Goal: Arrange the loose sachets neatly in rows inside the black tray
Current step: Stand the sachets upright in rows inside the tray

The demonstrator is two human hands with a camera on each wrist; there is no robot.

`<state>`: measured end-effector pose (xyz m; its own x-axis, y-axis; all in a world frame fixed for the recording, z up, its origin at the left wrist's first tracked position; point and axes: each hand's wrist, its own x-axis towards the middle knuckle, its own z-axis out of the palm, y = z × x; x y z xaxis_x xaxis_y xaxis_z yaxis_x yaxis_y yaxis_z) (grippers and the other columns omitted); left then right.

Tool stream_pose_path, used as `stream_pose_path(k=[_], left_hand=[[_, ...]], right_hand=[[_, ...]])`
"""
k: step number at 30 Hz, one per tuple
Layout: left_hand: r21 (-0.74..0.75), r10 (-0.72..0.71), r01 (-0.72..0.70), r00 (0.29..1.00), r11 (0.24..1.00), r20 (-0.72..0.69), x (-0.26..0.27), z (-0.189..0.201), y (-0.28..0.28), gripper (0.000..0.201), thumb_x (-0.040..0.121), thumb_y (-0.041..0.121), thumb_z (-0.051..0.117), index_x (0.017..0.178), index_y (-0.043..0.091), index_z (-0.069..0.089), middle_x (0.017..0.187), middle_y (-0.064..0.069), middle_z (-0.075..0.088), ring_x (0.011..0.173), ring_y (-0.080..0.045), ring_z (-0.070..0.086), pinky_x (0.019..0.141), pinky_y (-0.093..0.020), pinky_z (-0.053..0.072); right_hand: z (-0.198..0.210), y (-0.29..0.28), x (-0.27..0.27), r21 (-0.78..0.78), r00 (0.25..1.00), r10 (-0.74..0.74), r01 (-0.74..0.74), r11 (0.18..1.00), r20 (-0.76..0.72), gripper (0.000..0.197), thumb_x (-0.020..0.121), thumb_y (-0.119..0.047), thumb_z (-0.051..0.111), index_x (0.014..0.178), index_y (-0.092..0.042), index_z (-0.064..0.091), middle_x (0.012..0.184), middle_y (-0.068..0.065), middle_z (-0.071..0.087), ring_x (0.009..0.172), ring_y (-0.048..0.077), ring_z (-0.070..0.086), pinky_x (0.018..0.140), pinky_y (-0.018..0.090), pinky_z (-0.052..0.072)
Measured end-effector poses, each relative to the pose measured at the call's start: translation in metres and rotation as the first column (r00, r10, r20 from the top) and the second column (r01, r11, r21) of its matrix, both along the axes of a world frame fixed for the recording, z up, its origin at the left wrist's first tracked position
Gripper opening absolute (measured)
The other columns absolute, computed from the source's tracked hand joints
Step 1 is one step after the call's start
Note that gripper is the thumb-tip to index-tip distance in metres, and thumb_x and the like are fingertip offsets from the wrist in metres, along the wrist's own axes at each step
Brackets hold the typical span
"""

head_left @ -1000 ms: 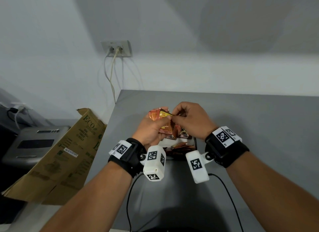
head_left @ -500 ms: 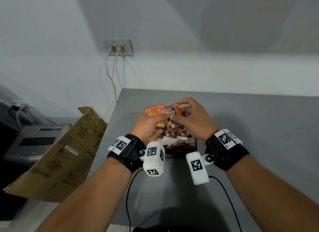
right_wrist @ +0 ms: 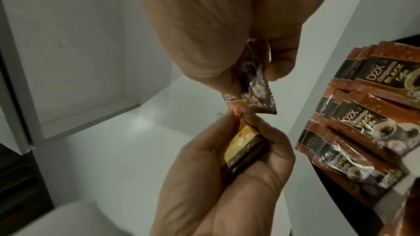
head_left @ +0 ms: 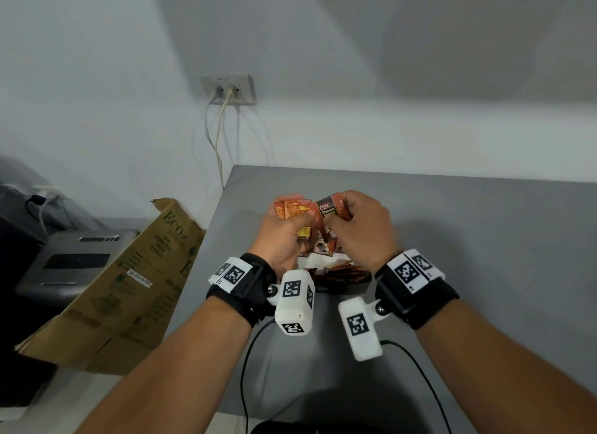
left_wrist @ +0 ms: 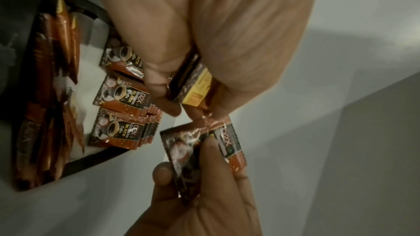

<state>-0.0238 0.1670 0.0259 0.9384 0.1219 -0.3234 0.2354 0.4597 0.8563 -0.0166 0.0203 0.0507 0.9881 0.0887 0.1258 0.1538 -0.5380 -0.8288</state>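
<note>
**Both hands holding sachets above the tray**

I see my left hand [head_left: 284, 231] curled round a small stack of orange-and-yellow foil sachets [head_left: 292, 209], held above the grey tabletop [head_left: 484, 239]. My right hand [head_left: 361, 227] pinches a single brown-and-black D2X coffee sachet [head_left: 331, 206] between thumb and fingers, its lower edge touching the left fingertips [left_wrist: 172, 109]. Below both hands sits the shallow black rectangular tray [left_wrist: 100, 12], holding three overlapping stacks of matching square sachets [left_wrist: 120, 96] in a row, beside long brown stick sachets [left_wrist: 47, 96] along one side.
</note>
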Motion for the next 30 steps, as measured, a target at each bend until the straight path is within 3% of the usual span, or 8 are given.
stream_pose_path(k=[3, 7, 11, 17, 21, 26, 28, 30], left_hand=[[-0.073, -0.038, 0.035, 0.998, 0.997, -0.045, -0.002, 0.005, 0.000, 0.022, 0.099, 0.033, 0.054, 0.115, 0.019, 0.057, 0.084, -0.009, 0.062, 0.065, -0.019, 0.057, 0.056, -0.028, 0.043], [-0.144, -0.074, 0.066, 0.996, 0.987, -0.057, -0.006, 0.006, 0.008, 0.035, 0.096, 0.041, 0.042, 0.110, 0.016, 0.062, 0.080, -0.010, 0.062, 0.063, -0.018, 0.054, 0.056, -0.028, 0.038], [-0.212, -0.096, 0.082, 0.994, 0.974, -0.060, -0.010, 0.008, 0.013, 0.040, 0.091, 0.036, 0.036, 0.106, 0.013, 0.065, 0.080, -0.013, 0.059, 0.063, -0.020, 0.053, 0.061, -0.028, 0.034], [-0.245, -0.095, 0.087, 0.995, 0.966, -0.023, -0.016, 0.007, 0.015, 0.052, 0.077, 0.024, 0.036, 0.116, 0.007, 0.064, 0.084, -0.017, 0.061, 0.066, -0.023, 0.052, 0.064, -0.030, 0.035], [-0.234, -0.093, 0.082, 0.995, 0.969, -0.036, -0.017, 0.003, 0.017, 0.060, 0.073, 0.025, 0.039, 0.124, 0.008, 0.065, 0.085, -0.013, 0.062, 0.067, -0.021, 0.050, 0.061, -0.029, 0.031], [-0.053, -0.049, 0.046, 0.997, 0.998, -0.062, -0.015, 0.006, 0.007, 0.039, 0.084, 0.006, 0.035, 0.106, 0.015, 0.065, 0.084, -0.012, 0.060, 0.063, -0.019, 0.052, 0.054, -0.028, 0.035], [0.071, -0.038, 0.039, 0.999, 0.997, -0.011, -0.014, 0.006, 0.001, 0.029, 0.086, -0.002, 0.045, 0.101, 0.016, 0.063, 0.086, -0.014, 0.064, 0.069, -0.028, 0.061, 0.058, -0.040, 0.050], [0.222, -0.033, 0.020, 0.998, 0.975, 0.055, -0.012, 0.002, 0.000, 0.026, 0.081, -0.002, 0.059, 0.099, 0.016, 0.062, 0.089, -0.014, 0.067, 0.080, -0.032, 0.066, 0.074, -0.062, 0.056]], right_hand=[[-0.002, 0.005, -0.003, -0.011, 1.000, -0.003, 0.003, 1.000, -0.030, 0.016, 0.084, -0.015, 0.065, 0.096, -0.024, 0.071, 0.083, -0.009, 0.073, 0.075, 0.010, 0.069, 0.072, 0.030, 0.057], [-0.007, 0.006, -0.002, 0.097, 0.995, -0.030, 0.040, 0.995, -0.100, 0.012, 0.079, -0.018, 0.065, 0.087, -0.026, 0.069, 0.078, -0.008, 0.073, 0.070, 0.017, 0.072, 0.066, 0.043, 0.062], [-0.002, 0.002, -0.005, 0.163, 0.987, -0.021, 0.047, 0.986, -0.161, 0.014, 0.082, -0.014, 0.066, 0.088, -0.026, 0.069, 0.081, -0.004, 0.074, 0.066, 0.019, 0.073, 0.058, 0.044, 0.062], [0.000, 0.001, -0.009, 0.209, 0.980, -0.001, 0.044, 0.977, -0.199, 0.016, 0.086, -0.011, 0.066, 0.095, -0.023, 0.069, 0.086, -0.001, 0.074, 0.064, 0.017, 0.073, 0.051, 0.031, 0.058], [-0.005, 0.001, -0.007, 0.187, 0.984, 0.001, 0.032, 0.982, -0.176, 0.015, 0.085, -0.013, 0.065, 0.092, -0.026, 0.068, 0.083, -0.003, 0.074, 0.066, 0.019, 0.073, 0.059, 0.041, 0.062], [-0.003, 0.006, -0.010, 0.179, 0.979, 0.046, -0.010, 0.984, -0.198, 0.014, 0.090, -0.010, 0.060, 0.095, -0.022, 0.067, 0.087, -0.001, 0.075, 0.060, 0.015, 0.072, 0.059, 0.036, 0.062], [-0.004, 0.009, -0.011, 0.231, 0.974, 0.072, -0.021, 0.973, -0.213, 0.013, 0.093, -0.013, 0.058, 0.096, -0.021, 0.069, 0.088, 0.000, 0.075, 0.067, 0.018, 0.074, 0.066, 0.042, 0.063], [-0.006, 0.010, -0.010, 0.252, 0.973, 0.077, -0.020, 0.967, -0.217, 0.015, 0.095, -0.023, 0.057, 0.095, -0.024, 0.071, 0.088, -0.003, 0.075, 0.079, 0.017, 0.073, 0.075, 0.044, 0.062]])
